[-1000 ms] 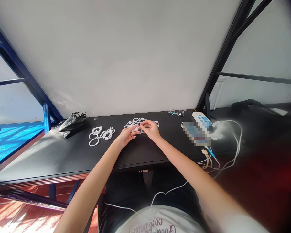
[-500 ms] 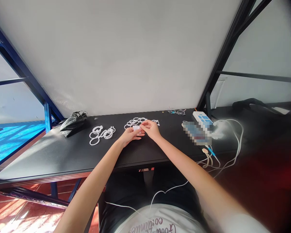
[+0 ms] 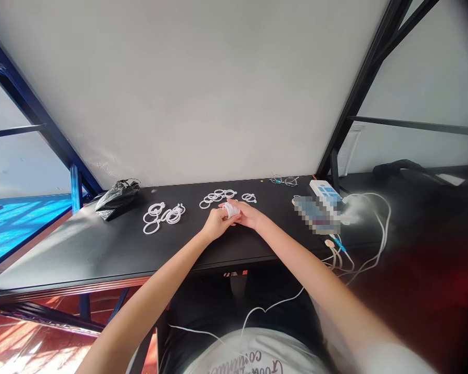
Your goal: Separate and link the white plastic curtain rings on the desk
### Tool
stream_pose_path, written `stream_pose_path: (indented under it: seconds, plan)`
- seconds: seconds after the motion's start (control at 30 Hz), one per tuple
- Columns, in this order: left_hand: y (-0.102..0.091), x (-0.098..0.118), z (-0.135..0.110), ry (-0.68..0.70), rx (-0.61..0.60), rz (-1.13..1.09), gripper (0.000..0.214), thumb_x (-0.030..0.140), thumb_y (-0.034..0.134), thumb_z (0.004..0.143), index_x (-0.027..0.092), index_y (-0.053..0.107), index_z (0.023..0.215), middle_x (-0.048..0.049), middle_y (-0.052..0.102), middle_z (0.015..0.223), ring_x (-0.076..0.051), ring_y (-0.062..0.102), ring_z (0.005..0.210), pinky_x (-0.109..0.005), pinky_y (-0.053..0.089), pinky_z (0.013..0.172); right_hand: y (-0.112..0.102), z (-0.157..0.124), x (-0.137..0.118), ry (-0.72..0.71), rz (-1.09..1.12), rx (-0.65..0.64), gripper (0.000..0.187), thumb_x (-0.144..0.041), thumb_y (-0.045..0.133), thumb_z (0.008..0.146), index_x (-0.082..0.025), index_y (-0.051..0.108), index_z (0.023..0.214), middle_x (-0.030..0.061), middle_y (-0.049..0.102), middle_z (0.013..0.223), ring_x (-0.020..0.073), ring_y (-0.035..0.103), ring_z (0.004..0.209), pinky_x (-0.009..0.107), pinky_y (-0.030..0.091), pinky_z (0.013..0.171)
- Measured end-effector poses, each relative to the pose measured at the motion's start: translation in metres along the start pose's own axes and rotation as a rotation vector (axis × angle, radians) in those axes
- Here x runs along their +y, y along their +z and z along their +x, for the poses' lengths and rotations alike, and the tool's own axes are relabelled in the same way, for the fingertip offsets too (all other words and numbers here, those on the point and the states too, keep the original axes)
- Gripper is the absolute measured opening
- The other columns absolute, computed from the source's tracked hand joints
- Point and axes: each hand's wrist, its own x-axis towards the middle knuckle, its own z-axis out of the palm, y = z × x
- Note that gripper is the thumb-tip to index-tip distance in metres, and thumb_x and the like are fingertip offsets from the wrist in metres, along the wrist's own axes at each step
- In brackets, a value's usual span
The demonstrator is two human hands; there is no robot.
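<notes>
A small white ribbed bundle (image 3: 231, 210), like stacked or coiled white bands, is held between my hands above the table's middle. My left hand (image 3: 215, 224) grips its near left side, fingers closed round it. My right hand (image 3: 250, 215) is closed on its right side, touching my left fingers. Fingers cover much of the bundle. Just beyond my hands lies a row of overlapping white rings (image 3: 217, 196). Two more white rings (image 3: 249, 198) lie behind my right hand. Farther left on the table rests a looser group of white rings (image 3: 173, 214).
On the black table (image 3: 113, 249) a black plastic bag (image 3: 119, 197) lies far left. Eyeglasses (image 3: 284, 180) are at the back. To the right are a white-and-blue box (image 3: 325, 193), a pixelated flat object (image 3: 317, 214) and white cables (image 3: 384, 234). Metal frames stand at both sides.
The white bundle and both hands have shifted slightly right. My left hand has turned over the bundle, and my right hand has gone from a pinch to wrapping it. The two right-hand rings now show.
</notes>
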Motion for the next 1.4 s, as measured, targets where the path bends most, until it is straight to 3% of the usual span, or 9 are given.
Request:
stream_pose_path:
  seconds: [0.17,0.27,0.4,0.57,0.7,0.9,1.1,1.27,1.4]
  plan:
    - [-0.003,-0.001,-0.004,0.017,-0.019,0.056,0.022,0.032,0.081,0.07,0.018,0.068,0.06,-0.0051,0.066,0.064,-0.02,0.063,0.064,-0.029,0.05,0.062,-0.002,-0.003,-0.005,0.103,-0.031,-0.013,0.042,-0.053,0.068,0.079,-0.013,0.072,0.093,0.0026,0.067,0.062,0.0122,0.054,0.047,0.024,0.043,0.043]
    - [-0.001,0.0,-0.005,0.079,0.001,0.1,0.019,0.029,0.08,0.071,0.019,0.068,0.06,-0.0033,0.061,0.061,-0.019,0.059,0.067,-0.028,0.049,0.065,-0.004,-0.006,-0.008,0.053,-0.034,-0.075,0.037,-0.039,0.08,0.069,-0.013,0.073,0.094,0.007,0.073,0.082,0.0158,0.067,0.067,0.024,0.053,0.057]
    - [0.003,-0.001,-0.004,0.101,0.023,0.121,0.018,0.028,0.077,0.073,0.02,0.067,0.061,-0.0003,0.055,0.056,-0.016,0.054,0.064,-0.027,0.046,0.065,-0.008,-0.007,-0.009,-0.045,-0.013,-0.046,0.037,-0.027,0.085,0.062,-0.014,0.073,0.094,0.0099,0.075,0.098,0.0192,0.07,0.086,0.029,0.057,0.076]
    - [0.004,-0.003,-0.003,0.102,0.046,0.154,0.018,0.03,0.074,0.076,0.019,0.067,0.063,-0.0003,0.054,0.057,-0.015,0.05,0.058,-0.026,0.044,0.062,-0.008,-0.004,-0.007,-0.099,-0.031,0.009,0.036,-0.027,0.085,0.062,-0.016,0.073,0.094,0.0084,0.074,0.098,0.0187,0.07,0.085,0.028,0.057,0.073]
    - [0.001,-0.004,-0.005,0.14,0.034,0.211,0.02,0.032,0.071,0.078,0.019,0.068,0.064,-0.0021,0.056,0.058,-0.016,0.051,0.059,-0.027,0.045,0.063,-0.003,-0.005,-0.007,-0.041,-0.114,0.018,0.031,-0.042,0.079,0.072,-0.015,0.074,0.085,0.0072,0.074,0.085,0.0163,0.068,0.077,0.025,0.055,0.068]
    - [0.001,0.002,-0.005,0.047,0.032,0.101,0.018,0.031,0.076,0.074,0.019,0.068,0.063,-0.0009,0.054,0.055,-0.015,0.049,0.057,-0.025,0.042,0.059,-0.006,-0.005,-0.008,0.013,-0.192,0.011,0.031,-0.04,0.085,0.062,-0.015,0.071,0.074,0.0031,0.069,0.07,0.0154,0.064,0.065,0.026,0.053,0.06]
    - [-0.001,0.003,0.001,0.094,0.087,0.162,0.017,0.029,0.076,0.074,0.019,0.069,0.064,-0.0013,0.061,0.063,-0.014,0.054,0.059,-0.024,0.045,0.057,-0.002,-0.007,-0.009,-0.143,-0.146,0.003,0.04,-0.028,0.088,0.056,-0.019,0.071,0.091,0.0056,0.074,0.095,0.0203,0.07,0.085,0.031,0.057,0.073]
    - [-0.001,-0.004,0.003,-0.046,-0.036,0.006,0.021,0.037,0.074,0.078,0.016,0.073,0.079,-0.0048,0.068,0.066,-0.017,0.066,0.061,-0.024,0.051,0.053,0.0,-0.007,-0.006,-0.18,-0.131,0.062,0.045,-0.025,0.086,0.059,-0.019,0.068,0.099,0.0098,0.07,0.117,0.0194,0.071,0.081,0.032,0.058,0.067]
    - [0.0,-0.004,0.003,-0.147,-0.089,-0.136,0.029,0.04,0.075,0.078,0.011,0.073,0.084,-0.008,0.069,0.064,-0.018,0.069,0.057,-0.023,0.052,0.046,0.003,-0.006,-0.003,-0.236,-0.142,0.116,0.041,-0.023,0.085,0.059,-0.019,0.068,0.096,0.0093,0.07,0.116,0.0212,0.07,0.096,0.035,0.058,0.082]
